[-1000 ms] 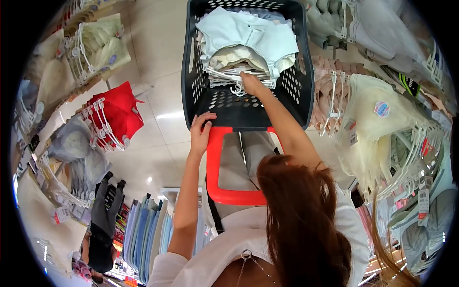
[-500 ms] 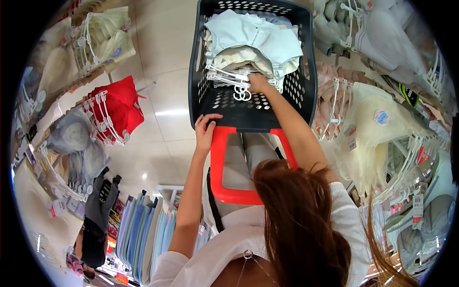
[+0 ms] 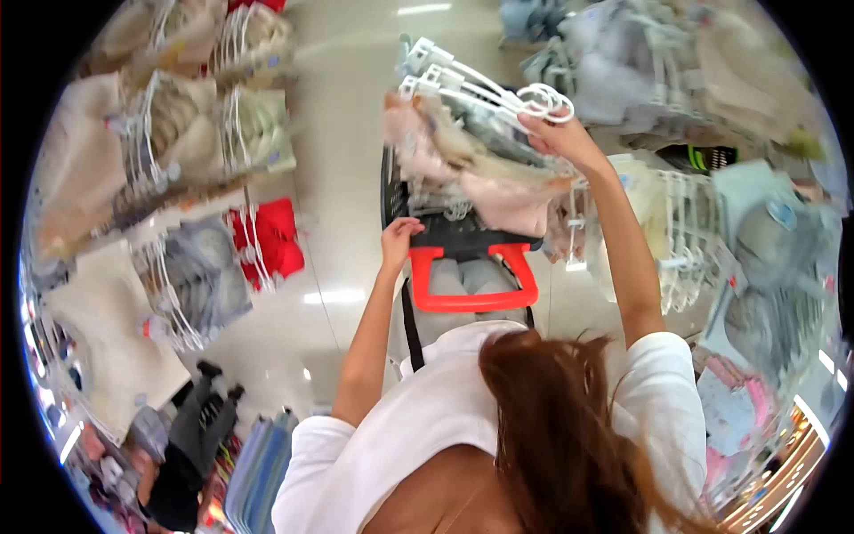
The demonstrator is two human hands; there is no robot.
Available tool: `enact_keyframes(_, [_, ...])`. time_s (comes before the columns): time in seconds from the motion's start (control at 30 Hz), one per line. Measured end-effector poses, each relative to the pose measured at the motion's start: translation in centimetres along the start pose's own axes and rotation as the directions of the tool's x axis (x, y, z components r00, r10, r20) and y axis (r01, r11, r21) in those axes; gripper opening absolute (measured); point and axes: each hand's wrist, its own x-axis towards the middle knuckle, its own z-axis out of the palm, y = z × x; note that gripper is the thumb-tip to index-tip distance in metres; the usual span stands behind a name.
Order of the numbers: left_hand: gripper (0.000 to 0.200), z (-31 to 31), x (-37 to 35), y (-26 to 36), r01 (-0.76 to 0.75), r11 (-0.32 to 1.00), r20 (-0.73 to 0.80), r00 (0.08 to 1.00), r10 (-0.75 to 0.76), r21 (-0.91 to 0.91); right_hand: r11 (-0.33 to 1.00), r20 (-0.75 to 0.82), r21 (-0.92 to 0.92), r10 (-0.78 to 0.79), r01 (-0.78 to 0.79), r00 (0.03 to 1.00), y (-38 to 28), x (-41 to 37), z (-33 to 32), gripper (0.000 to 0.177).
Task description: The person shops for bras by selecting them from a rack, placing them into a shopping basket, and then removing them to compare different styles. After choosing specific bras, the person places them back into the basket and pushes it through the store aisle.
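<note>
My right hand is closed around the hook ends of several white plastic hangers, raised above the basket. From these hangers dangle bras in pale pink, cream and grey-green, partly blurred by motion. The lowest pink cups overlap the rim of a black shopping basket and hide much of its inside. At the basket's near left corner, my left hand has its fingers curled on the rim. Just beside it, the red basket handle points toward my body.
Racks of hanging bras line both sides: beige ones and a red one at left, grey and light blue ones at right. A person in dark clothes is at lower left, near folded blue garments. Tiled floor runs between.
My right hand has lifted a bunch of bras on hangers up out of the basket, toward the upper right. My left hand stays at the basket's near left corner.
</note>
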Motion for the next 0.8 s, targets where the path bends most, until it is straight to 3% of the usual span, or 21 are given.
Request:
enact_keyframes(0.03, [0.024,1.3,-0.7,5.8,0.019,0.999,0.021,1.000,-0.020,0.027,0.996,-0.045,0.073,-0.043,0.046,0.998,-2.7,-2.4,-0.1,0.018])
enact_keyframes(0.07, [0.030,1.9,-0.5,9.3,-0.018,0.991,0.159,0.986,0.040,-0.134,0.996,-0.013,0.072,-0.048,0.048,0.999,-3.8,-3.9,-1.3,0.017])
enact_keyframes(0.1, [0.036,2.1,-1.2,12.1,-0.012,0.957,0.274,0.957,0.095,-0.290,0.999,-0.123,0.008,-0.044,0.045,0.991,-6.2,-6.0,-1.2,0.016])
enact_keyframes(0.17, [0.040,4.5,-3.6,20.8,-0.030,0.943,0.483,0.853,0.197,-0.331,0.997,-0.094,0.024,-0.077,0.079,0.993,-10.0,-9.5,-0.8,0.016])
enact_keyframes(0.2, [0.037,5.4,-4.7,24.4,-0.040,0.945,0.677,0.688,0.263,-0.326,0.994,-0.154,-0.051,-0.101,0.094,0.983,-11.1,-11.4,0.3,0.019])
enact_keyframes(0.23, [0.037,6.7,-6.5,28.0,-0.050,0.947,0.700,0.661,0.269,-0.316,0.963,-0.212,-0.265,-0.097,0.039,0.972,-12.5,-13.7,2.3,0.027])
enact_keyframes(0.27, [0.042,8.2,-9.3,31.1,-0.172,0.978,0.702,0.682,0.205,-0.119,0.761,-0.103,-0.383,-0.598,0.523,0.795,-12.0,-15.2,4.2,0.035])
enact_keyframes(0.3, [0.050,9.5,-11.2,32.8,-0.276,0.957,0.692,0.708,0.140,0.089,0.794,-0.031,-0.536,-0.359,0.288,0.933,-13.9,-17.9,6.7,0.037])
enact_keyframes(0.33, [0.057,10.6,-11.9,33.6,-0.287,0.958,0.753,0.630,0.189,0.000,0.710,0.006,-0.552,-0.520,0.436,0.854,-13.2,-19.2,9.1,0.037])
enact_keyframes(0.37, [0.065,11.4,-12.3,34.0,-0.288,0.953,0.800,0.548,0.245,-0.095,0.725,-0.046,-0.603,-0.450,0.334,0.892,-13.7,-20.7,10.7,0.034])
enact_keyframes(0.4, [0.072,11.1,-13.0,34.1,-0.026,0.985,0.789,0.596,0.151,-0.168,0.807,-0.131,-0.520,-0.399,0.280,0.908,-13.9,-21.6,11.6,0.032])
enact_keyframes(0.43, [0.070,10.3,-13.1,35.4,0.146,0.970,0.860,0.502,0.094,-0.192,0.813,-0.168,-0.520,-0.400,0.264,0.901,-13.6,-21.8,12.0,0.032])
enact_keyframes(0.47, [0.063,10.2,-13.3,34.2,0.290,0.831,0.819,0.492,0.296,-0.475,0.813,-0.187,-0.490,-0.451,0.315,0.873,-12.9,-21.9,12.6,0.029])
enact_keyframes(0.5, [0.056,9.9,-13.7,32.8,0.422,0.586,0.713,0.528,0.461,-0.691,0.810,-0.200,-0.458,-0.495,0.366,0.846,-12.4,-22.1,13.3,0.027])
enact_keyframes(0.57, [0.049,9.5,-14.9,34.3,0.388,0.596,0.609,0.761,0.223,-0.703,0.851,-0.234,-0.449,-0.405,0.271,0.884,-12.1,-22.1,14.8,0.026])
enact_keyframes(0.6, [0.046,8.9,-14.5,34.4,0.454,0.541,0.648,0.721,0.244,-0.708,0.814,-0.278,-0.485,-0.491,0.321,0.825,-11.7,-21.8,15.5,0.027])
enact_keyframes(0.63, [0.046,8.7,-14.4,34.4,0.470,0.548,0.666,0.709,0.233,-0.692,0.770,-0.313,-0.524,-0.572,0.364,0.759,-11.3,-21.6,16.1,0.027])
enact_keyframes(0.7, [0.050,8.1,-14.6,34.4,0.431,0.632,0.664,0.726,0.181,-0.644,0.767,-0.370,-0.546,-0.583,0.338,0.723,-10.6,-21.5,16.6,0.024])
enact_keyframes(0.77, [0.047,8.0,-15.0,35.2,0.260,0.854,0.676,0.724,0.137,-0.451,0.859,-0.474,-0.478,-0.426,0.182,0.771,-10.9,-22.3,16.5,0.018])
enact_keyframes(0.8, [0.045,7.8,-15.3,35.4,0.232,0.870,0.695,0.701,0.160,-0.435,0.924,-0.544,-0.351,-0.331,0.150,0.771,-10.9,-22.7,16.6,0.015])
